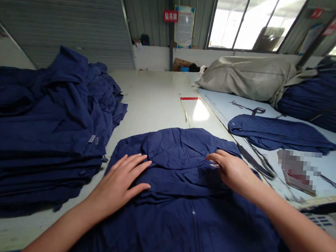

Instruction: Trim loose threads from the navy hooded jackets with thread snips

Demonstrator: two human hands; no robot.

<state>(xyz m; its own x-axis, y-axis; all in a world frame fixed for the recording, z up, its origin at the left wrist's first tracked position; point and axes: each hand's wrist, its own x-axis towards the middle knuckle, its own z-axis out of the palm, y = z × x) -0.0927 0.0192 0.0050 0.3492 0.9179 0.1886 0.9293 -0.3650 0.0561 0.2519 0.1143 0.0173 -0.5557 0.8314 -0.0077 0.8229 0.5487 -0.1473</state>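
Observation:
A navy jacket [166, 219] with a zip down its front lies in front of me on the table, its upper part wrinkled and folded. My left hand [126, 177] rests on the jacket's left side, fingers spread and thumb apart. On the upper right, my right hand [231, 170] is closed, with its fingertips pinching the cloth. A small white bit, perhaps a label, shows under those fingers; its kind is unclear.
A tall pile of navy garments [39, 131] stands at the left. On the right lie a folded navy garment [278, 132], dark straps [258, 160] and a partly blurred flat object [300, 179]. Farther back are a grey sack [244, 77] and a navy bundle [324, 95].

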